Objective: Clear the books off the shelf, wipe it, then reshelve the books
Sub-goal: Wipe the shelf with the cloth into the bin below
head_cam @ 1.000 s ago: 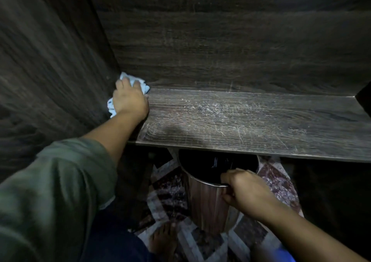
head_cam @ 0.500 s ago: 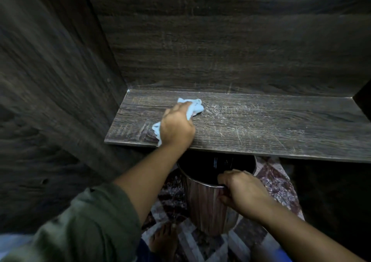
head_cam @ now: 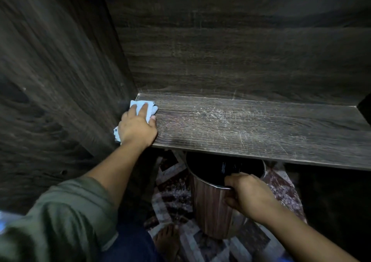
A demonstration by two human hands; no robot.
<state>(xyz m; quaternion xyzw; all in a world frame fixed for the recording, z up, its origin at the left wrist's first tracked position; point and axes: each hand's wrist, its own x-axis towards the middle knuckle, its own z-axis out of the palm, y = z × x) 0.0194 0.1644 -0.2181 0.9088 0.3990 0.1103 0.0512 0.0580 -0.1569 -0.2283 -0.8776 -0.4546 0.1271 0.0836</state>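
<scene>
A dark wooden shelf [head_cam: 251,129] runs across the middle of the head view, bare of books and streaked with pale dust near its centre. My left hand [head_cam: 137,128] presses a light blue cloth [head_cam: 149,107] flat onto the shelf's far left end, against the side wall. Straight fingers lie on top of the cloth. Below the shelf's front edge, my right hand [head_cam: 246,193] grips the rim of a brown ribbed bin [head_cam: 210,205]. No books are in view.
The cabinet's left side panel [head_cam: 60,81] and back panel [head_cam: 241,51] close in the shelf. A dark recess opens at the right end [head_cam: 364,111]. A patterned rug [head_cam: 174,193] covers the floor, with a bare foot [head_cam: 167,239] beside the bin.
My left hand slid the cloth from the left corner out toward the shelf's middle, then back to the left corner. My right hand stayed on the bin's rim.
</scene>
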